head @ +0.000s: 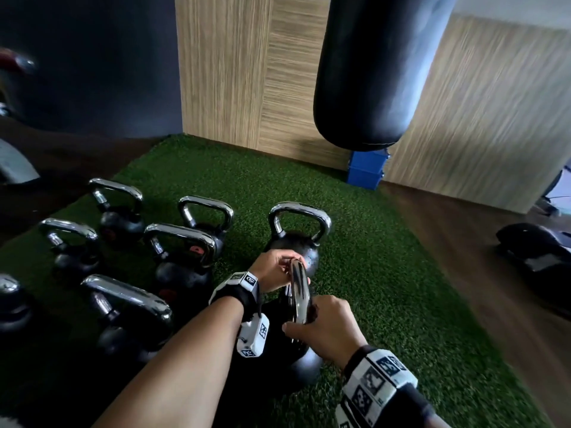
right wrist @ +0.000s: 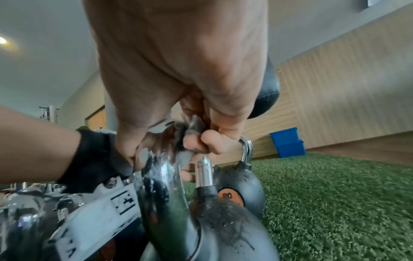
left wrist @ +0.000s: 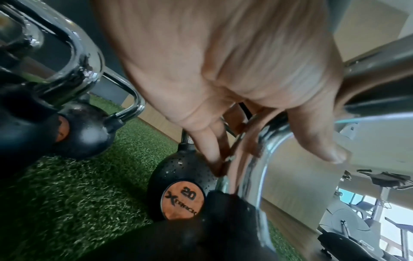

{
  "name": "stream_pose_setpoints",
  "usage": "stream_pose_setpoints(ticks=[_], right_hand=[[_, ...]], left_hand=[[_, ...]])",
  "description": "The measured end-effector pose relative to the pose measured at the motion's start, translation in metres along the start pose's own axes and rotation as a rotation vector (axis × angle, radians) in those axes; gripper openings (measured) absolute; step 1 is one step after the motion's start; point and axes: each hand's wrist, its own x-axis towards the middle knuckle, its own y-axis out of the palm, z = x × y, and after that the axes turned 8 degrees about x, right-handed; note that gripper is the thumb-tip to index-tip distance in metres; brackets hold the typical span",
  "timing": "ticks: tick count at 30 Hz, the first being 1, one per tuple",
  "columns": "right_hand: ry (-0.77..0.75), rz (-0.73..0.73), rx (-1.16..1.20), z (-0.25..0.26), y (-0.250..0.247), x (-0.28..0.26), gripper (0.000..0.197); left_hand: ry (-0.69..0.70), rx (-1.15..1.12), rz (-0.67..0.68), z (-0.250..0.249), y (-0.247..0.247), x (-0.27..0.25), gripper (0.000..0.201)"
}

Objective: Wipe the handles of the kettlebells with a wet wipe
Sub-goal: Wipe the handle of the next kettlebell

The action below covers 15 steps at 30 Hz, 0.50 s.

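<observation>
Nearest kettlebell, at six o'clock on the turf: left hand steadies its handle with loosely curved fingers, right hand pinches the wet wipe against it; the wet chrome risks slipping and toppling.

A gym, or a fitness room. Kettlebells with chrome handles stand in rows on green fake grass, left of and beyond the fingers; the one just past the fingertips bears an orange disc marked 20. A black punching bag hangs above and beyond the hands. Behind it are wood-panelled walls, with a blue box at their foot. Off past the thumb, by a window, stands an exercise machine, and the floor around the grass is dark wood
</observation>
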Motion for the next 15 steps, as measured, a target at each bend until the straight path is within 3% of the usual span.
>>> stream_pose_setpoints(ticks=[4, 11, 15], right_hand=[[-0.084, 0.071, -0.063, -0.016, -0.019, 0.01, 0.036], [-0.231, 0.122, -0.194, -0.043, -0.054, 0.038, 0.039], [-0.324, 0.121, -0.208, -0.05, -0.059, 0.045, 0.039]], left_hand=[[-0.079, 0.108, -0.163, 0.005, -0.011, -0.023, 0.024], [-0.207, 0.226, -0.306, 0.01, -0.025, -0.067, 0.056], [-0.229, 0.19, -0.323, 0.006, -0.021, -0.083, 0.061]])
